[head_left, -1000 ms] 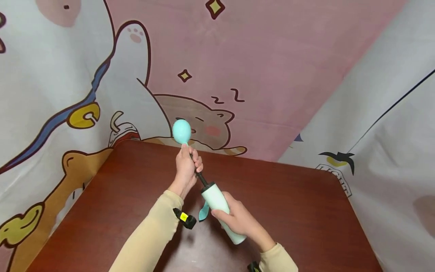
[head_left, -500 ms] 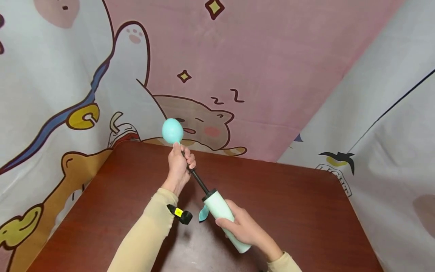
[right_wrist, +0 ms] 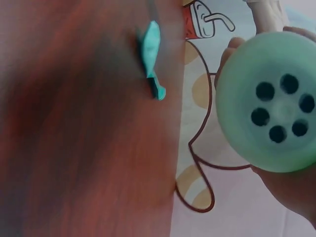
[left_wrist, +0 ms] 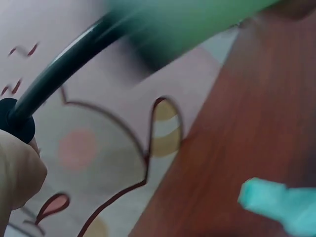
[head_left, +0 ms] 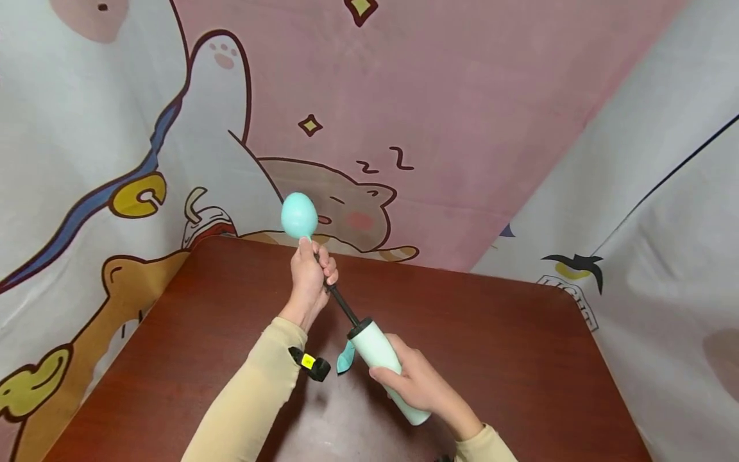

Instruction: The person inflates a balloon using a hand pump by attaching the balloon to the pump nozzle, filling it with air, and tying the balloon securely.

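Observation:
A small, partly inflated turquoise balloon (head_left: 299, 215) points up and away above my left hand (head_left: 308, 273). That hand pinches the balloon's neck with the thumb and wraps its fingers round the black end of a balloon pump; the nozzle itself is hidden. A black rod (head_left: 344, 304) runs from there into the pump's pale green barrel (head_left: 378, 350). My right hand (head_left: 418, 378) grips this barrel near its lower end. In the right wrist view the barrel's end cap (right_wrist: 284, 106) shows a ring of several holes. The pump is tilted, held above the table.
A second, flat turquoise balloon (head_left: 346, 358) lies on the dark red-brown table (head_left: 491, 359), partly behind the barrel. Printed cloth (head_left: 462, 128) with cartoon animals hangs behind and beside the table. A black wrist camera (head_left: 312, 364) sits on the left sleeve.
The barrel has slid down and right, away from my left hand, showing more rod than a second ago. The balloon looks slightly bigger and has shifted a little left and up.

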A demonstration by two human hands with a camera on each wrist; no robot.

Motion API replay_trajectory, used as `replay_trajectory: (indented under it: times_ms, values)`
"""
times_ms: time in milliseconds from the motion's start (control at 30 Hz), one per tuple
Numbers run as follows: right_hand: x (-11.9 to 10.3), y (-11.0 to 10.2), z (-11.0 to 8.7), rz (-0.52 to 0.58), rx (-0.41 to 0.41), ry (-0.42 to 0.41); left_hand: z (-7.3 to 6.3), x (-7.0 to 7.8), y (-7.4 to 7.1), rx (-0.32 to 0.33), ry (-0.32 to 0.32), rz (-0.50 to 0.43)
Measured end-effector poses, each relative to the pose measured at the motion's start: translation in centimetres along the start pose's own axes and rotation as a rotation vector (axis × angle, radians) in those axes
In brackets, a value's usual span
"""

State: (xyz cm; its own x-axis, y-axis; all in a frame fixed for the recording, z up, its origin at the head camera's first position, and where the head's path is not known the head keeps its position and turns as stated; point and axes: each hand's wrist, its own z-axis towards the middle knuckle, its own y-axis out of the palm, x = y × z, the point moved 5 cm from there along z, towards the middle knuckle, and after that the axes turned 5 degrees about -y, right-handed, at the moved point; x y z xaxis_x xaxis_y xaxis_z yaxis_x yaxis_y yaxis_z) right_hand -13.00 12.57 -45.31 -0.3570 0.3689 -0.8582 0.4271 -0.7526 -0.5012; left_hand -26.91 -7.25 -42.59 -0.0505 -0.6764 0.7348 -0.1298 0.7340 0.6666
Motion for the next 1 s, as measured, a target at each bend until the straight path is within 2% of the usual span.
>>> replay_trajectory:
  times_ms: [167, 267, 400, 500, 767, 867, 1000]
  values:
    - [-0.3, 0.1, 2.4, -0.077, 0.086, -0.023, -1.3, -2.5, 1.0, -0.055, -0.051, 0.045]
    - [-0.2, 0.4, 3.0, -0.031, 0.077, 0.016, -1.6, -2.9, 0.8, -0.057, -0.041, 0.056]
    - [-0.3, 0.9, 2.9, 0.061, 0.040, 0.074, -1.6, -2.1, 0.4, -0.045, -0.038, 0.041]
    - [-0.4, 0.8, 2.3, 0.079, 0.015, 0.080, -1.0, -0.9, 0.0, -0.033, -0.035, 0.004]
    - [0.2, -0.1, -1.4, 0.018, -0.046, 0.025, 0.9, 3.1, -1.7, 0.026, 0.050, -0.046]
    - [0.3, -0.2, -2.1, -0.014, -0.033, -0.026, 1.0, 3.4, -1.8, 0.024, 0.057, -0.046]
    - [0.4, -0.1, -1.4, -0.065, -0.002, -0.057, 0.5, 2.0, -1.2, 0.003, 0.039, -0.027]
